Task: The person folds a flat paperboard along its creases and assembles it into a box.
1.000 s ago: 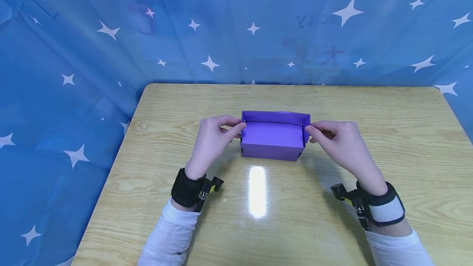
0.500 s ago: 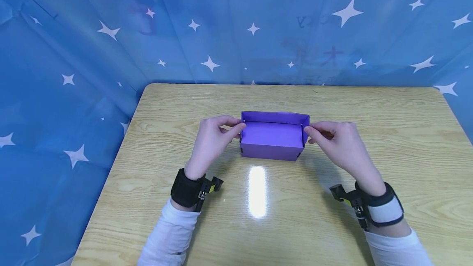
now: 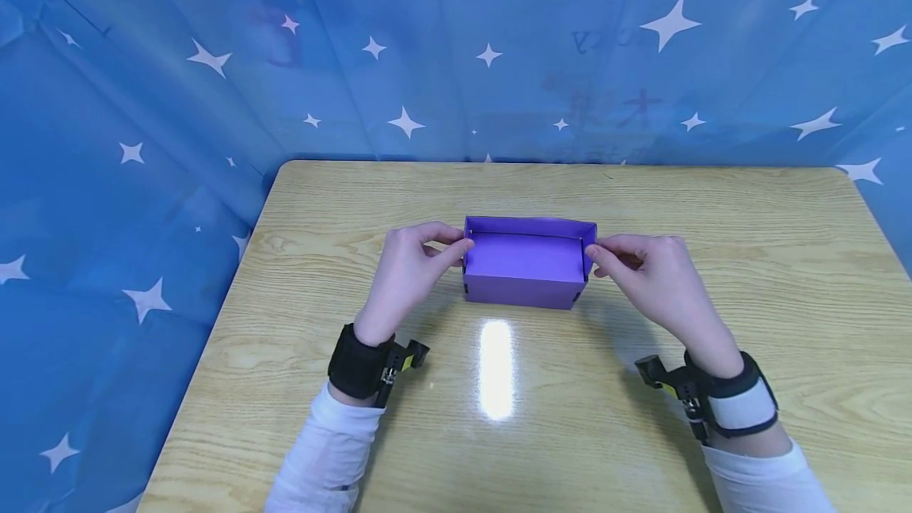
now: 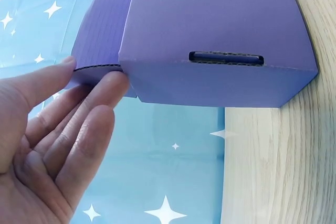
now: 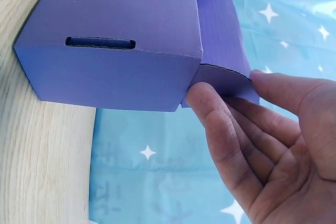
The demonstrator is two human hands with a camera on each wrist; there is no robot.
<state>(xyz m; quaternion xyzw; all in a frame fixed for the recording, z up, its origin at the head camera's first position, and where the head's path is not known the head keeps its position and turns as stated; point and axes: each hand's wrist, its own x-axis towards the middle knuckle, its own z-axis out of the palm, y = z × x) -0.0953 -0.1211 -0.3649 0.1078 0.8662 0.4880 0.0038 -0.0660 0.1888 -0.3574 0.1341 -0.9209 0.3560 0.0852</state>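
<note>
A purple cardboard box (image 3: 523,291) sits on the table with its top open and its inside facing up. A long panel (image 3: 530,226) stands along its far side. At the box's left end, my left hand (image 3: 420,260) pinches a small side flap (image 4: 86,76) between thumb and fingers. My right hand (image 3: 644,264) does the same with the opposite flap (image 5: 223,80) at the right end. Both wrist views show the thumb on one face of the flap and the fingers on the other. A narrow slot (image 4: 226,58) is cut near the box's lower edge.
The wood-grain table (image 3: 342,196) spreads around the box, with a bright light reflection (image 3: 496,370) in front of it. A blue cloth with white stars (image 3: 456,46) hangs behind and to the left of the table. Each wrist wears a black strap with a small camera (image 3: 412,356).
The right hand and the box's right end have shifted very slightly left. The far panel's top edge sits slightly lower. Both hands keep their hold on the flaps.
</note>
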